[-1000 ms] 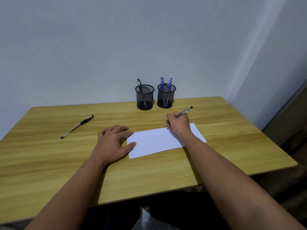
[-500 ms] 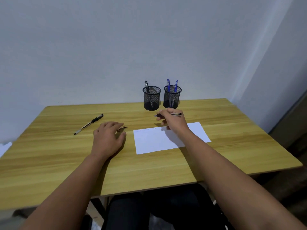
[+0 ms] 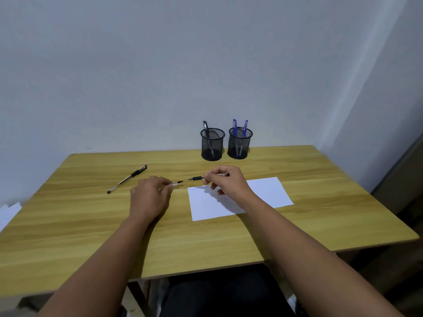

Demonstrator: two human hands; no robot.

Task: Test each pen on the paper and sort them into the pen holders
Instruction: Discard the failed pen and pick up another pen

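Observation:
My right hand (image 3: 225,180) pinches an uncapped black pen (image 3: 196,178), held level with its tip pointing left, just above the far left corner of the white paper (image 3: 263,193). My left hand (image 3: 150,195) pinches the pen's clear cap (image 3: 176,183), its black end facing the pen tip across a small gap. Faint writing marks the paper's top left. Another capped black pen (image 3: 127,179) lies on the table to the left. The left mesh holder (image 3: 212,144) has one black pen, the right mesh holder (image 3: 239,143) two blue pens.
The wooden table (image 3: 91,225) stands against a pale wall, with a corner at the right. White sheets (image 3: 8,212) show past the table's left edge. My legs are under the near edge.
My right hand lifted the pen off the paper and turned it level, tip to the left. My left hand left the paper, picked up the cap and brought it toward the tip.

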